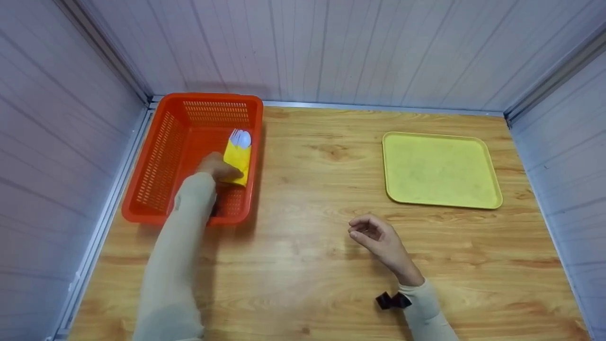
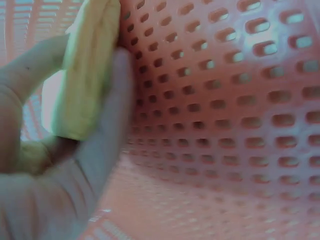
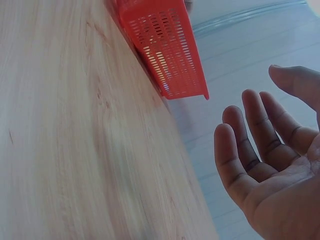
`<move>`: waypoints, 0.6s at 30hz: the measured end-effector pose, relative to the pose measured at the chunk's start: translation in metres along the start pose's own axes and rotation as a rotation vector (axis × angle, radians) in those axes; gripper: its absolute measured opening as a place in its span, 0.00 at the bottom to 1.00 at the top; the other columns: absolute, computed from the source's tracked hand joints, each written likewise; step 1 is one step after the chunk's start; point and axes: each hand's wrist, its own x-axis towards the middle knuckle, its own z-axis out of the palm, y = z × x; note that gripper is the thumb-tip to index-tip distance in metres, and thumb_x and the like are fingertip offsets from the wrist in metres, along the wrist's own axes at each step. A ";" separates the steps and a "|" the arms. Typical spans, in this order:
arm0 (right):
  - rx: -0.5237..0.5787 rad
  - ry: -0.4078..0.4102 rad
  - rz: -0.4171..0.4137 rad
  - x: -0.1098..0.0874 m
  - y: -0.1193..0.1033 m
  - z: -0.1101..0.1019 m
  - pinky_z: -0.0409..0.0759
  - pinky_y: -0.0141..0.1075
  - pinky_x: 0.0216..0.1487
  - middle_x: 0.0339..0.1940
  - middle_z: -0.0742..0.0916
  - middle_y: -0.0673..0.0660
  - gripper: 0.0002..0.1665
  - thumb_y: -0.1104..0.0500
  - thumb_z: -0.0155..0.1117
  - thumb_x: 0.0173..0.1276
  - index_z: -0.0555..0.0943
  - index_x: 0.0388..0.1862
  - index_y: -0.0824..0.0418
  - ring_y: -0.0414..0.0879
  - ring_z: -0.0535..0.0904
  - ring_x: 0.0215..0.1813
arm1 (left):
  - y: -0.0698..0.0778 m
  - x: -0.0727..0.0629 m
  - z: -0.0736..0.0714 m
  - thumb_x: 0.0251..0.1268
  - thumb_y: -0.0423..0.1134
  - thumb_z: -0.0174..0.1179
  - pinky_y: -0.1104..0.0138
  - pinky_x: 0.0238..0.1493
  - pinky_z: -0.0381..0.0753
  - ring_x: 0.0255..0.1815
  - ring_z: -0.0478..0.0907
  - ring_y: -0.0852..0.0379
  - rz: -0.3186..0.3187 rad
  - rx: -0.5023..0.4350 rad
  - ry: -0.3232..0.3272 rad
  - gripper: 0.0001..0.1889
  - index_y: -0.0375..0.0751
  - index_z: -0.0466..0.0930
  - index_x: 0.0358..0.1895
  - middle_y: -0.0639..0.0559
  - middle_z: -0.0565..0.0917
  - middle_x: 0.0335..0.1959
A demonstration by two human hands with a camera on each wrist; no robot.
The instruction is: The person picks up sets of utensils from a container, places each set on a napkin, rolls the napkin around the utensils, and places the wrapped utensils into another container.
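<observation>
My left hand (image 1: 217, 166) reaches down into the red plastic basket (image 1: 213, 97) and grips a yellow cutlery pouch (image 1: 235, 158). A white fork (image 1: 234, 136) and a white spoon (image 1: 245, 139) stick out of the pouch's far end. In the left wrist view, the thumb and fingers hold the pouch (image 2: 87, 75) from both sides, beside the basket's perforated wall (image 2: 215, 100). My right hand (image 1: 381, 241) hovers over the table with fingers loosely bent and nothing in them. Its palm and separated fingers show in the right wrist view.
A yellow rectangular tray (image 1: 440, 170) lies at the right of the wooden table (image 1: 303, 199). Pale panel walls (image 1: 322, 52) stand along the back and both sides. A black clip-like piece (image 1: 393, 300) sits at the right wrist.
</observation>
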 end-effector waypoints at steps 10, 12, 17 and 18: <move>0.005 0.005 0.018 -0.001 0.000 -0.001 0.81 0.37 0.49 0.44 0.83 0.67 0.16 0.68 0.63 0.71 0.75 0.53 0.79 0.52 0.81 0.47 | 0.007 0.011 0.015 0.47 0.45 0.77 0.37 0.61 0.69 0.56 0.61 0.32 0.210 0.365 0.225 0.50 0.33 0.54 0.69 0.31 0.62 0.55; 0.006 0.010 0.018 -0.001 0.000 -0.001 0.81 0.37 0.49 0.44 0.83 0.67 0.16 0.68 0.63 0.71 0.76 0.53 0.78 0.52 0.81 0.47 | 0.008 0.012 0.016 0.47 0.43 0.77 0.37 0.61 0.69 0.56 0.62 0.32 0.222 0.372 0.223 0.49 0.33 0.55 0.68 0.31 0.63 0.55; 0.009 0.016 0.016 -0.001 0.001 -0.002 0.82 0.38 0.49 0.44 0.83 0.67 0.13 0.69 0.63 0.71 0.78 0.52 0.74 0.51 0.81 0.47 | 0.006 0.012 0.011 0.56 0.45 0.73 0.45 0.59 0.74 0.53 0.71 0.39 0.151 0.264 0.077 0.36 0.36 0.65 0.65 0.38 0.73 0.52; 0.010 0.017 0.017 -0.001 0.001 -0.002 0.82 0.38 0.49 0.44 0.83 0.66 0.13 0.69 0.63 0.71 0.78 0.52 0.74 0.51 0.81 0.47 | 0.006 0.013 0.010 0.58 0.46 0.72 0.47 0.58 0.75 0.52 0.73 0.40 0.132 0.245 0.055 0.34 0.37 0.67 0.64 0.40 0.75 0.52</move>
